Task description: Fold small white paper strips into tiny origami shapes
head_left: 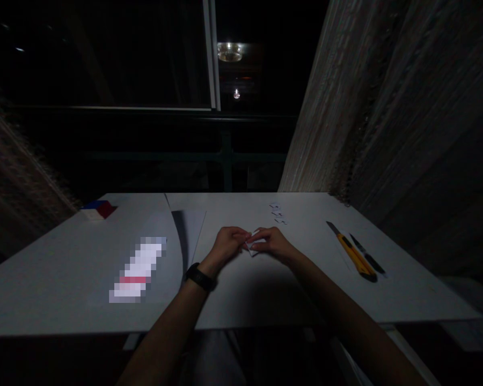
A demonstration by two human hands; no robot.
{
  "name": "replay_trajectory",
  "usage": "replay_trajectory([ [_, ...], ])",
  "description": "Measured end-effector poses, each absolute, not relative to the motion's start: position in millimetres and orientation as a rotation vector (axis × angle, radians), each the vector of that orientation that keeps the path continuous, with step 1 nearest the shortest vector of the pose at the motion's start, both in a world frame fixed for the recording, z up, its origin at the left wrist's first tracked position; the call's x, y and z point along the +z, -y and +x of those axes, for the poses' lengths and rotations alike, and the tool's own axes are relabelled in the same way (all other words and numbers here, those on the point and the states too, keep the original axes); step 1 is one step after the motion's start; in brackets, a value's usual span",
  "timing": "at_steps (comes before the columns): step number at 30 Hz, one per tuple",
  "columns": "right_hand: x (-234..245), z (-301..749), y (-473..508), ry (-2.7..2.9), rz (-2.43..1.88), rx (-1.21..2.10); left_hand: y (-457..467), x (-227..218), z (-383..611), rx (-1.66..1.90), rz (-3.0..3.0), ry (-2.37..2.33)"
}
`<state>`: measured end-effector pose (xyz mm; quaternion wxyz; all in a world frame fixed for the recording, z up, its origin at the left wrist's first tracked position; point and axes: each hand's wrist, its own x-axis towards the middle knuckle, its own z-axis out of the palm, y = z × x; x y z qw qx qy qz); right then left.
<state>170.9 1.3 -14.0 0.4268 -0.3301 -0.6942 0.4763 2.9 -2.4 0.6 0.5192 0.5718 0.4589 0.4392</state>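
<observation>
Head view: paper (253, 248) between left fingers (240, 235) and right fingers (262, 236) (above table (265, 292))

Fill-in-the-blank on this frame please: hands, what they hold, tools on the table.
1. The left hand and right hand together hold a small piece of white ____.
2. The black wristband sits on the ____ wrist.
3. The utility knife lying right of the hands has a ____ body.
Missing: paper; left; yellow.
</observation>
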Motion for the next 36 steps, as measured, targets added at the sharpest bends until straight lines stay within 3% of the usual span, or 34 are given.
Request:
replay_trajectory([
  [23,-16.4,164.4,2.3,1.636,-0.823,1.269,-0.3,-1.6,2.6,1.102,1.396,-1.108],
  [36,-16.4,163.7,0.1,1.823,-0.969,1.016,-3.0,-6.0,4.5,1.146,1.381,-1.175],
])
